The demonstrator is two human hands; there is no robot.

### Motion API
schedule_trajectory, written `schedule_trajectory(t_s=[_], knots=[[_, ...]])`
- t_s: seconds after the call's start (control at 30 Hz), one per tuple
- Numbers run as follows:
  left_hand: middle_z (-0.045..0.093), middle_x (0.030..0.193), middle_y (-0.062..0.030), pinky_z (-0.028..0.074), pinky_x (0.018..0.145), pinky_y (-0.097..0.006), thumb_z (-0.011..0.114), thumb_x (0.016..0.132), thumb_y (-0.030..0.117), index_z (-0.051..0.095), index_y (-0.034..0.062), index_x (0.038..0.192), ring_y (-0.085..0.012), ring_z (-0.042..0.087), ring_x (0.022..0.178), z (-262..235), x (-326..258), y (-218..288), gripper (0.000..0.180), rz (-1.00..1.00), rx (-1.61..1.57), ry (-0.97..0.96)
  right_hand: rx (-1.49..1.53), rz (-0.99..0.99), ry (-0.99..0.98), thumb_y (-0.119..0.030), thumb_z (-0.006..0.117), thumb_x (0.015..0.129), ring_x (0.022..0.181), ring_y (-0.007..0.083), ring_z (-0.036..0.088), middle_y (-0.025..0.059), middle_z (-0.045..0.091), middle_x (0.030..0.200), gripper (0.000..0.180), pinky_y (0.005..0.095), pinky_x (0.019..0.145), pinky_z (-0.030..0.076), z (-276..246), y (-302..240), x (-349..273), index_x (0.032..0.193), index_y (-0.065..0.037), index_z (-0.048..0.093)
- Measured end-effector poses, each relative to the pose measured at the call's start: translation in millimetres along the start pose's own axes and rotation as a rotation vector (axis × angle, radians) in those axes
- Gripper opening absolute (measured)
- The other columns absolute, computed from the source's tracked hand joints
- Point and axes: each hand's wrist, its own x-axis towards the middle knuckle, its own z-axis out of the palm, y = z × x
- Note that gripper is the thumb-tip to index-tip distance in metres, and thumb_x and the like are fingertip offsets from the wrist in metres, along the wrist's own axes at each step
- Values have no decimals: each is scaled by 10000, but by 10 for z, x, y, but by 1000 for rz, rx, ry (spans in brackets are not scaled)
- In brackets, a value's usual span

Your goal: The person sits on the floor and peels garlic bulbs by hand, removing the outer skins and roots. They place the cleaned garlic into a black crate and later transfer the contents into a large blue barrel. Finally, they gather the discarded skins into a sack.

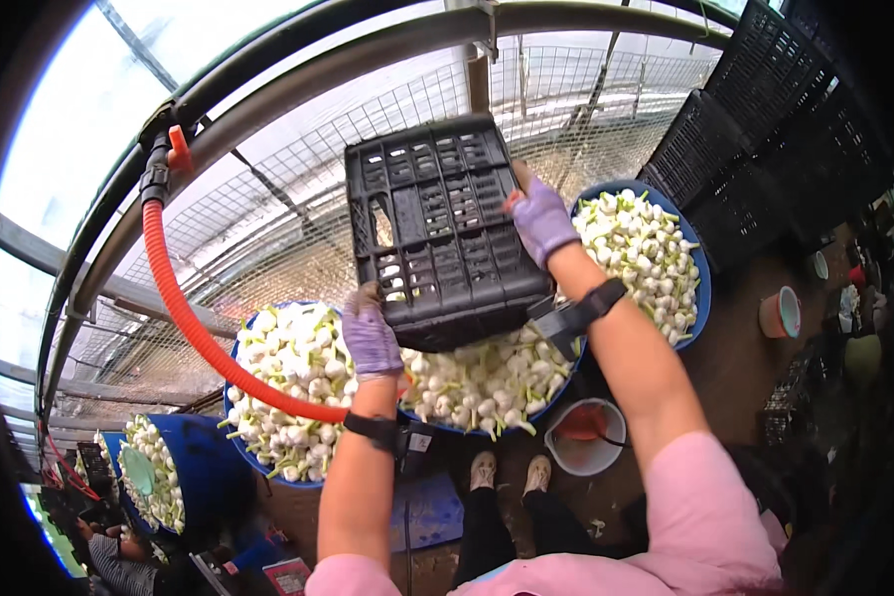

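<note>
Both my hands, in purple gloves, hold up a black slatted plastic crate (pixel 457 248), tilted above a blue tub (pixel 556 392) heaped with white garlic bulbs (pixel 487 382) with green stem ends. My left hand (pixel 372 336) is closed on the crate's near left corner. At its right side, my right hand (pixel 546 221) grips the edge, fingers partly hidden. Some pale bulbs show through the slats; whether they lie inside the crate or in the tub beneath, I cannot tell. Dark bands with small boxes are strapped round both wrists.
More garlic fills blue tubs (pixel 703 283) to the right and left. An orange ribbed hose (pixel 194 323) curves down on the left beside metal pipes. Black crates (pixel 735 129) stack at the far right. A white bucket (pixel 588 459) stands near my feet. Another person (pixel 119 556) is at lower left.
</note>
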Motion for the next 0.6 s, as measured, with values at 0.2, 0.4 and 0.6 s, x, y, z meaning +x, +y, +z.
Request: schedule_trajectory(t_s=[0.2, 0.4, 0.6], knots=[[551, 754, -24, 413, 630, -215, 493, 908, 249, 568, 8, 863, -64, 472, 679, 266, -213, 426, 257, -165, -13, -243, 60, 165, -68, -12, 416, 848, 647, 144, 542, 84, 580, 779, 385, 248, 618, 466, -576, 102, 26, 1230, -42, 446], [526, 767, -4, 386, 657, -245, 516, 896, 262, 579, -2, 898, -89, 426, 699, 608, -337, -69, 271, -240, -105, -144, 80, 38, 139, 20, 451, 819, 660, 113, 530, 72, 540, 726, 387, 241, 628, 469, -789, 73, -261, 1204, -12, 448], [547, 768, -22, 412, 629, -253, 473, 903, 217, 584, 3, 924, -105, 481, 681, 60, -229, 485, 241, -148, 239, -299, 49, 36, 17, -39, 476, 821, 688, 174, 577, 123, 594, 752, 336, 285, 627, 464, -695, -270, -534, 1157, -42, 470]])
